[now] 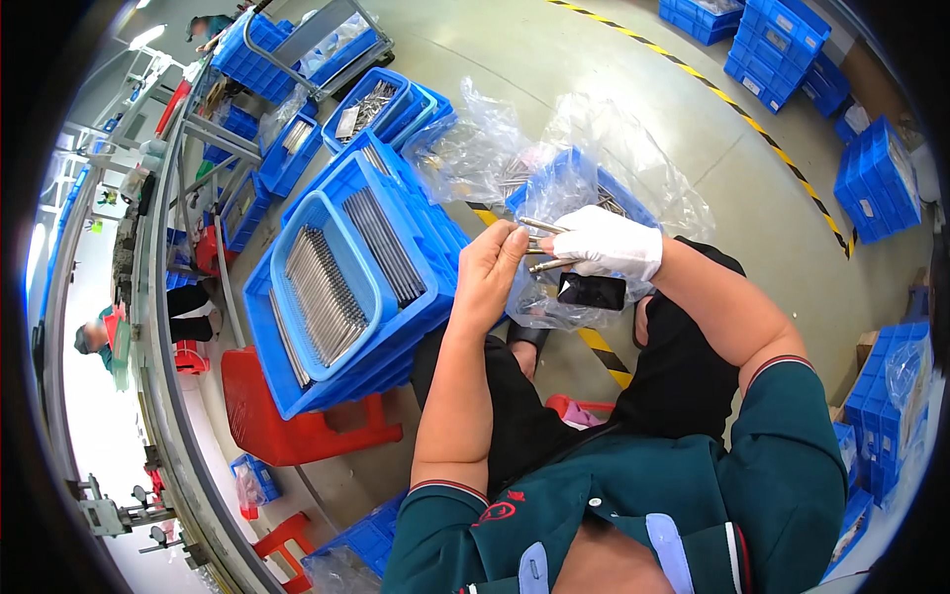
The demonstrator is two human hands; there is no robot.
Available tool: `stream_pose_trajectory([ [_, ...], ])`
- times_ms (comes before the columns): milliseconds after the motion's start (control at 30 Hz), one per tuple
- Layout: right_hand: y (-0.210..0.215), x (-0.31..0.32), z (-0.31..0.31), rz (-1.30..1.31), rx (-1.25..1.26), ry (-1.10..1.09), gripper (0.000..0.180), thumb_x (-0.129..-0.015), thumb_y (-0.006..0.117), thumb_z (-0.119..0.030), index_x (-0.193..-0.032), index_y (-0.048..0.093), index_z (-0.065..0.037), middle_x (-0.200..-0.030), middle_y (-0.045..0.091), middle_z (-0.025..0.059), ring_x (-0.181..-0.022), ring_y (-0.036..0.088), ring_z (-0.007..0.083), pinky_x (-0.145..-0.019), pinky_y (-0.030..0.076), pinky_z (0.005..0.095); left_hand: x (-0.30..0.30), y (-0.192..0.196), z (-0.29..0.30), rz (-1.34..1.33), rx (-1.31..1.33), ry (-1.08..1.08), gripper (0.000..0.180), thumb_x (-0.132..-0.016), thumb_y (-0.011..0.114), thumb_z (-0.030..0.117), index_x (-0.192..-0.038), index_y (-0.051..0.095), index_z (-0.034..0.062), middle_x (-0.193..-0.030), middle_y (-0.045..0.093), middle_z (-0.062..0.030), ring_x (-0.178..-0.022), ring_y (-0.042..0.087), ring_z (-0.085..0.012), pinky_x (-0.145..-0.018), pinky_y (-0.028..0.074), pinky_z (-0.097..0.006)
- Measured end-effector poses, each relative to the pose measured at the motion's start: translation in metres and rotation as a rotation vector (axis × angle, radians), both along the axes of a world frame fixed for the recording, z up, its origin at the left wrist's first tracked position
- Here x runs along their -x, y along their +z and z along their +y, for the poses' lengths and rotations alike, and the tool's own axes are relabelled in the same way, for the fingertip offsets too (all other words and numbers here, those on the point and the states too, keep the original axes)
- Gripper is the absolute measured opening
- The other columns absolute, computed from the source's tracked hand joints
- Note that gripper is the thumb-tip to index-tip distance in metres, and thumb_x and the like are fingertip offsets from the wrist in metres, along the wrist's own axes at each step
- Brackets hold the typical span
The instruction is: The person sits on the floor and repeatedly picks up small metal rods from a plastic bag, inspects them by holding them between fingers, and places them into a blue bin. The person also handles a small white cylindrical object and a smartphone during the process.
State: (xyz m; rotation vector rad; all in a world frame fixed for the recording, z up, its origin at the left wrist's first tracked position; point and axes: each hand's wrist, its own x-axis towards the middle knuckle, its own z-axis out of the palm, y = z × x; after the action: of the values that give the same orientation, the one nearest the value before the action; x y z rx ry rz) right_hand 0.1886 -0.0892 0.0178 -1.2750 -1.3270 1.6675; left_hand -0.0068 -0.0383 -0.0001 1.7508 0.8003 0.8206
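My bare left hand [489,269] is closed, its thumb and fingers pinching the ends of a few shiny metal rods [539,228]. My right hand [606,244], in a white glove, is closed around the same rods from the other side. The rods' exact kind is too small to tell. Beneath my hands is a blue bin [633,205] lined with clear plastic [577,188], with more metal pieces in it. A black phone-like slab [592,290] rests on the plastic just below my gloved hand.
At my left, a light-blue tray [370,297] of spiral-fluted metal rods sits in a larger blue crate [259,297], beside rows of darker rods [384,246]. A red stool [259,416] stands under it. Blue crates [777,49] are stacked far right, past a yellow-black floor stripe [762,129].
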Motion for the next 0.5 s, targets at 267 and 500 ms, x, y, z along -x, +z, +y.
stream_pose_trajectory([
  [267, -0.002, 0.005, -0.002, 0.067, -0.007, -0.051, 0.03, -0.086, 0.061, -0.031, -0.079, 0.06, -0.002, -0.065, 0.051, 0.0012, -0.055, 0.041, 0.006, -0.048, 0.034, 0.0238, -0.015, 0.001, -0.016, 0.053, -0.269, 0.298, 0.028, -0.096, 0.049, 0.019, -0.079, 0.053, -0.0022, -0.066, 0.05, -0.0145, -0.057, 0.044, -0.0259, -0.055, 0.037, -0.034],
  [500, 0.0, 0.004, -0.007, 0.094, 0.004, -0.078, 0.03, -0.086, 0.061, -0.032, -0.078, 0.059, -0.003, -0.064, 0.049, -0.0008, -0.055, 0.04, 0.0066, -0.048, 0.034, 0.0244, -0.019, -0.002, -0.021, -0.169, 0.012, 0.243, 0.028, -0.097, 0.049, 0.02, -0.081, 0.054, -0.0025, -0.066, 0.049, -0.0048, -0.062, 0.042, -0.0127, -0.057, 0.037, -0.029],
])
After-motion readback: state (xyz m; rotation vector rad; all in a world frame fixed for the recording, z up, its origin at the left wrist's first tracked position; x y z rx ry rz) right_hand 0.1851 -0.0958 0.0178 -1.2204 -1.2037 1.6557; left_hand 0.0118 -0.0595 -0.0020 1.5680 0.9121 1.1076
